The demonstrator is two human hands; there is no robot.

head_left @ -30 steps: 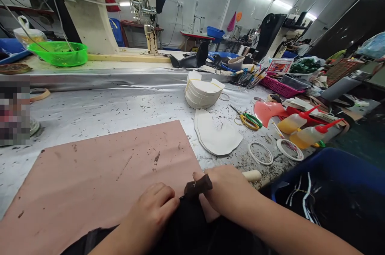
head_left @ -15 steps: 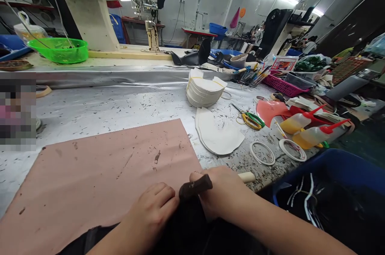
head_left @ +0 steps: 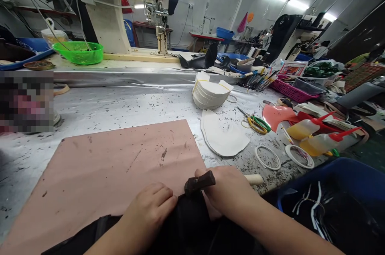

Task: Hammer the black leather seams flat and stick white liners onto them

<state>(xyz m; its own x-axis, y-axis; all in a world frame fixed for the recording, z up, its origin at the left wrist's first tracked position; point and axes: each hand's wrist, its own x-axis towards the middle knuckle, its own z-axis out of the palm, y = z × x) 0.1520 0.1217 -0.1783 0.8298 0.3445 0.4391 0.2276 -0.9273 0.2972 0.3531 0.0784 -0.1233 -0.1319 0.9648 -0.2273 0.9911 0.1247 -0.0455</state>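
My right hand (head_left: 228,187) is closed round the pale handle of a hammer (head_left: 200,183); its dark metal head sticks out on the thumb side and the handle's end on the other. Below the hammer head lies black material (head_left: 192,211), spread along the near edge of a pinkish-brown sheet (head_left: 120,166). Whether the head touches the material I cannot tell. My left hand (head_left: 150,211) is closed at the black material's edge, thumb and fingertips together on it, just left of the hammer head.
White cut pieces (head_left: 222,134), a bundled white stack (head_left: 210,92), scissors (head_left: 257,122), tape rolls (head_left: 267,158) and red-tipped bottles (head_left: 321,142) lie beyond and to the right. A blue bin (head_left: 339,166) stands at the right. A sewing machine (head_left: 111,18) is behind.
The camera view has turned a little to the left, so everything sits further right. Both hands keep their holds; a bit more black material shows below the hammer head.
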